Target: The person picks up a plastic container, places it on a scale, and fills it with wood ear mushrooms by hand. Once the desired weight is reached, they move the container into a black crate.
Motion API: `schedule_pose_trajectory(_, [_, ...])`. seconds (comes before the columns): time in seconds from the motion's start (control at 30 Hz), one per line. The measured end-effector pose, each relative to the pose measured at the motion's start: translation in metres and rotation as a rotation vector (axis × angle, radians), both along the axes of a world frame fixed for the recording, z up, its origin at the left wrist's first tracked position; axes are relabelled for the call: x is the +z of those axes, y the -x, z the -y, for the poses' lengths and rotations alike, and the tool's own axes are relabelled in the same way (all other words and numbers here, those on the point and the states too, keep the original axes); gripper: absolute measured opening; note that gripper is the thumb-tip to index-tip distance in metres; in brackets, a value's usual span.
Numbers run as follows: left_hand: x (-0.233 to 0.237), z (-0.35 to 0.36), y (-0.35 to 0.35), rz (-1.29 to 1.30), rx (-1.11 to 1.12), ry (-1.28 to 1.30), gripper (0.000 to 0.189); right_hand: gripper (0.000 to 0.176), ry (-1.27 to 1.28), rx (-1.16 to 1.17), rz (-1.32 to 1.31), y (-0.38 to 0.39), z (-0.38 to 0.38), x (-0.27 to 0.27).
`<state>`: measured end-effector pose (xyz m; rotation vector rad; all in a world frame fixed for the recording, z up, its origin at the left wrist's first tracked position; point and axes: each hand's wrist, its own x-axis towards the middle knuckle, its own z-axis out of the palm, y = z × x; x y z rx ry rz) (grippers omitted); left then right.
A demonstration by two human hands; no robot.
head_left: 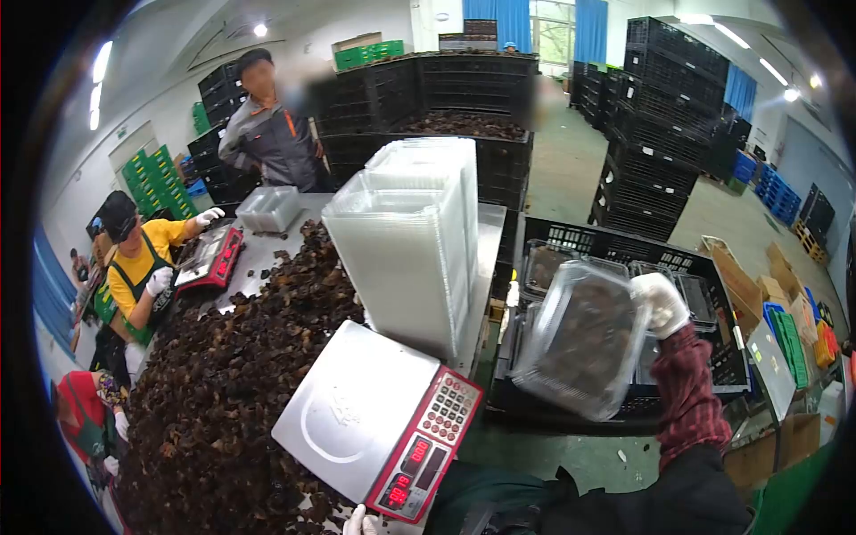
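My right hand (pixel 662 305), in a white glove, grips the right side of a clear plastic box (pixel 584 343) with dark contents. That box is tilted above a black crate (pixel 553 227), where several similar boxes sit. Only the fingertips of my gloved left hand (pixel 360 522) show at the bottom edge, stretched out beside the near corner of a red and white digital scale (pixel 343 415); they hold nothing visible. The scale's plate is bare and its red display is lit. A large heap of dark brown, crinkled pieces (pixel 232 401) lies to the left of the scale.
Tall stacks of clear trays (pixel 401 259) stand behind the scale. Across the table, a person in yellow (pixel 160 259) works at another red scale (pixel 209 259). A person in red (pixel 85 410) is at lower left, and one in grey (pixel 276 138) stands behind. Black crates (pixel 655 134) tower at right.
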<state>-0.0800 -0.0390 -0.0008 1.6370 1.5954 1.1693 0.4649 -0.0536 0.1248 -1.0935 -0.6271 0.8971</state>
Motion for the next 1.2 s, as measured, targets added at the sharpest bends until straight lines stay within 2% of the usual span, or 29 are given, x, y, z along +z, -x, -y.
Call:
schedule_pose_trajectory(0.03, [-0.004,0.001,0.000,-0.081,0.008,-0.067,0.022,0.014,0.054,0.110,-0.002,-0.029,0.018,0.004])
schedule_pose_trajectory(0.07, [-0.006,0.002,-0.001,-0.071,0.021,-0.071,0.022,0.017,0.163,0.154,-0.053,-0.078,0.036,-0.015])
schedule_pose_trajectory(0.1, [-0.008,0.002,-0.001,-0.062,0.036,-0.077,0.021,0.019,0.241,0.142,0.042,-0.084,0.047,-0.017])
schedule_pose_trajectory(0.17, [-0.015,0.003,-0.002,-0.078,0.044,-0.095,0.021,0.021,0.440,0.206,-0.174,-0.136,0.068,-0.056])
schedule_pose_trajectory(0.23, [-0.033,0.005,-0.002,0.104,0.079,-0.088,0.021,0.025,0.546,0.026,0.025,-0.123,0.065,-0.067])
schedule_pose_trajectory(0.27, [-0.044,0.007,0.000,0.071,0.079,-0.119,0.021,0.026,0.562,0.100,0.218,-0.127,0.060,-0.076])
schedule_pose_trajectory(0.3, [-0.049,0.009,0.001,0.028,0.085,-0.151,0.021,0.027,0.595,0.077,0.504,-0.118,0.051,-0.075])
schedule_pose_trajectory(0.37, [-0.057,0.014,0.003,-0.069,0.077,-0.209,0.021,0.024,0.722,0.102,0.629,-0.150,0.037,-0.112])
schedule_pose_trajectory(0.4, [-0.058,0.014,0.003,-0.137,0.049,-0.275,0.022,0.021,0.944,0.209,1.213,-0.182,0.029,-0.143])
schedule_pose_trajectory(0.43, [-0.062,0.016,0.004,-0.206,0.021,-0.334,0.022,0.019,1.125,0.290,1.821,-0.158,0.001,-0.129])
schedule_pose_trajectory(0.47, [-0.067,0.018,0.005,-0.228,0.024,-0.305,0.023,0.021,1.367,0.067,1.645,-0.133,-0.008,-0.112])
schedule_pose_trajectory(0.5, [-0.074,0.021,0.005,-0.244,0.019,-0.272,0.023,0.022,1.281,-0.137,1.802,-0.105,-0.025,-0.097])
schedule_pose_trajectory(0.57, [-0.090,0.024,0.007,-0.370,0.033,-0.221,0.022,0.027,0.744,-0.327,1.845,-0.041,-0.068,-0.047])
schedule_pose_trajectory(0.6, [-0.092,0.024,0.006,-0.362,0.037,-0.231,0.023,0.031,0.509,-0.367,1.757,-0.013,-0.096,-0.028])
schedule_pose_trajectory(0.63, [-0.094,0.023,0.006,-0.354,0.037,-0.239,0.023,0.030,0.220,-0.301,1.759,0.027,-0.115,0.004])
schedule_pose_trajectory(0.7, [-0.096,0.021,0.007,-0.371,0.051,-0.233,0.023,0.023,-0.201,-0.465,1.857,0.089,-0.152,0.049])
schedule_pose_trajectory(0.77, [-0.099,0.019,0.009,-0.366,0.056,-0.201,0.022,0.020,-0.435,-0.511,1.879,0.133,-0.181,0.086])
schedule_pose_trajectory(0.87, [-0.094,0.020,0.008,-0.352,0.060,-0.186,0.021,0.022,-0.698,-0.397,1.759,0.181,-0.233,0.114])
schedule_pose_trajectory(0.9, [-0.093,0.020,0.007,-0.344,0.055,-0.185,0.021,0.027,-0.482,-0.293,1.947,0.187,-0.248,0.113])
schedule_pose_trajectory(0.97, [-0.091,0.019,0.006,-0.341,0.071,-0.201,0.021,0.029,-0.265,-0.013,1.945,0.194,-0.281,0.096])
schedule_pose_trajectory(1.0, [-0.090,0.019,0.006,-0.327,0.070,-0.199,0.020,0.029,-0.278,-0.010,1.944,0.196,-0.284,0.103])
schedule_pose_trajectory(1.07, [-0.089,0.019,0.005,-0.303,0.070,-0.208,0.020,0.027,-0.184,0.379,2.136,0.191,-0.284,0.116])
schedule_pose_trajectory(1.1, [-0.089,0.019,0.005,-0.301,0.075,-0.207,0.020,0.027,-0.189,0.381,2.139,0.188,-0.285,0.115])
schedule_pose_trajectory(1.17, [-0.090,0.018,0.006,-0.292,0.072,-0.218,0.020,0.026,-0.110,0.273,1.852,0.184,-0.290,0.111])
schedule_pose_trajectory(1.2, [-0.091,0.017,0.006,-0.288,0.074,-0.220,0.020,0.027,-0.121,0.177,1.861,0.188,-0.289,0.109])
